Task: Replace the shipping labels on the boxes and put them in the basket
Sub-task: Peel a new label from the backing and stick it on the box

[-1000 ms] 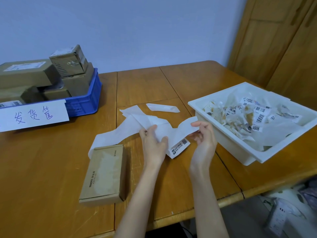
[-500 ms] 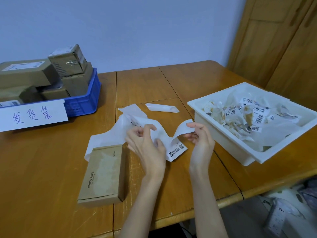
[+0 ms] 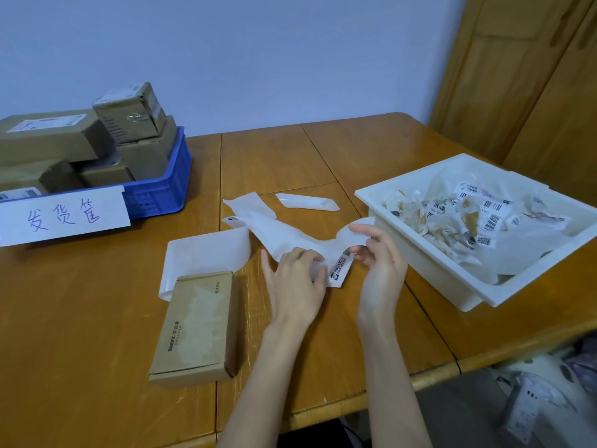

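While a flat cardboard box (image 3: 197, 328) is lying nearest the table edge, label side bare and showing a pale patch of torn residue, both hands are working just beyond it. The left hand (image 3: 295, 282) is curling its fingers round the lower part of a white label strip (image 3: 287, 236), pinching it beside a printed label (image 3: 340, 271) that is hanging at the strip's near end. The right hand (image 3: 379, 253) is gripping the strip's right end between thumb and fingers, just beside the wall of a white bin (image 3: 429, 270). Between the two hands the strip is sagging in a shallow curve; to the left it is trailing across the wooden table (image 3: 80, 318) in loose folds. A sheet of backing paper (image 3: 206, 253) is lying flat behind the box, its near edge tucked under the box's far end. A small folded scrap (image 3: 307, 202) is resting apart, further back. The white bin is holding crumpled, removed labels with barcodes showing. At the far left, a blue basket (image 3: 158, 189) is carrying several stacked brown boxes (image 3: 129, 114), and a handwritten paper sign (image 3: 61, 216) is leaning against its front. A wooden door (image 3: 533, 76) is standing at the far right.
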The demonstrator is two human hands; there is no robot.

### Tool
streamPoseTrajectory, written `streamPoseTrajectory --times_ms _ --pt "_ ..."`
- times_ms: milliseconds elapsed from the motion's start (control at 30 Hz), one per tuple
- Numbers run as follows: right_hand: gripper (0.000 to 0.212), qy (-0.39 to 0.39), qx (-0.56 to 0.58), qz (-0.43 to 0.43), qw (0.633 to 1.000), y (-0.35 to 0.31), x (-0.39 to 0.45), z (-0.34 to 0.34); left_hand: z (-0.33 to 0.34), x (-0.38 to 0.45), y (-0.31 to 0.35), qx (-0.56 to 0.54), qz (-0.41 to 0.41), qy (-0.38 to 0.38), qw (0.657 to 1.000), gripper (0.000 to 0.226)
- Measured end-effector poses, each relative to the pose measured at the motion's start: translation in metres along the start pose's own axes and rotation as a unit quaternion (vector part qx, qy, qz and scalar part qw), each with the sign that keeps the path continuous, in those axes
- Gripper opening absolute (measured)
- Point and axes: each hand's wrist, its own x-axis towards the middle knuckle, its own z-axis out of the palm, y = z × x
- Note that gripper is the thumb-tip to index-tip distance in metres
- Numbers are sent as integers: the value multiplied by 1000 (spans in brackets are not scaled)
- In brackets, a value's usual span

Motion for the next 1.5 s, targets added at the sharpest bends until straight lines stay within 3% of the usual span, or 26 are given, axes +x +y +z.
streamPoseTrajectory --times_ms 167,367,567,700,800,900,1000,1067,1133,1200,1333,1433,1500 --pt "26 1 10 5 1000 -3 -5 0 3 -3 -4 -6 -12 -2 1000 27" --pt "34 54 39 68 995 -20 1 1 0 0 -1 0 -52 -13 999 34" --pt "16 73 108 -29 991 -22 -16 -2 4 -1 -8 -12 -60 -24 998 39" --pt "27 52 90 -33 994 -20 -16 -4 3 1 -3 -156 -88 107 978 39" --pt "26 47 77 -45 995 -23 -18 -2 -10 2 7 -255 -38 195 946 34" --pt "25 37 60 -48 996 -25 -18 1 -31 1 20 -401 -7 121 908 20" --pt "23 11 36 -45 998 -31 -16 3 -39 1 25 -490 -7 -9 871 43" --pt "26 -5 17 -23 1000 -32 -14 5 -37 1 25 -444 0 -22 896 36" --pt "24 -26 -4 5 1000 -31 -13 7 -32 2 24 -371 -11 7 928 17" --pt "21 -49 -31 23 998 -31 -12 8 -31 4 22 -325 -36 30 945 14" --pt "38 -98 -69 59 991 -26 -7 8 -38 6 15 -305 -90 24 948 16" --pt "30 -98 -67 122 985 -23 -4 15 -40 7 8 -283 -132 31 950 13" --pt "22 -71 -65 135 986 -22 -7 18 -42 7 1 -316 -168 33 933 13"
